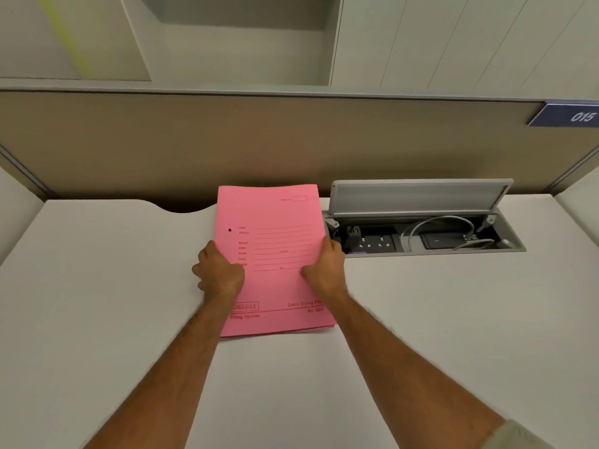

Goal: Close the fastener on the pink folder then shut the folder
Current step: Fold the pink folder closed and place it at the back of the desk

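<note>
The pink folder [275,222] lies closed on the white desk [113,303], printed front cover up, with a small dark eyelet near its left edge. My left hand [220,273] grips the folder's left edge, thumb on the cover. On the opposite side, my right hand [325,265] holds the right edge, thumb on top and fingers curled under. The fastener is hidden inside the folder.
An open cable box [421,234] with sockets, a white cable and a raised grey lid [421,196] sits in the desk just right of the folder. A beige partition [227,140] runs behind the desk, with a "015" plate [570,115] at right.
</note>
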A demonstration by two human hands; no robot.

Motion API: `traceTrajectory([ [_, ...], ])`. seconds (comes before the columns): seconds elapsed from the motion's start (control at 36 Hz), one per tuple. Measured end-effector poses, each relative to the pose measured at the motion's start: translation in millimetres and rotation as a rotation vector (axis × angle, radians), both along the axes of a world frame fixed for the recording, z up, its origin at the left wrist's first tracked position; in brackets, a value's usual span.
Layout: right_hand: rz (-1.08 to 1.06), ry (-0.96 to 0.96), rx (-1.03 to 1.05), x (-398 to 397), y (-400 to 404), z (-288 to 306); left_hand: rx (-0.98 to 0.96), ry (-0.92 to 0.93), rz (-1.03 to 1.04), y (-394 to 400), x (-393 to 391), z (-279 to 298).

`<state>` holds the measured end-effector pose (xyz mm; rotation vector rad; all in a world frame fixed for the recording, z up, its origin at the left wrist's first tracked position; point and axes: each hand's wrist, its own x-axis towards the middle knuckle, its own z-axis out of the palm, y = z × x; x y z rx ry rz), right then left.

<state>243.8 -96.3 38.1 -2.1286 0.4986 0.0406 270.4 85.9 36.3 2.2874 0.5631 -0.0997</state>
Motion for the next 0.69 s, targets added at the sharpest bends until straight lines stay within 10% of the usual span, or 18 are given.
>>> traceTrajectory([
  [0.69,0.029,0.120,-0.409,7,2,-24,0.125,0.024,-0.068,-12,8,-16],
])
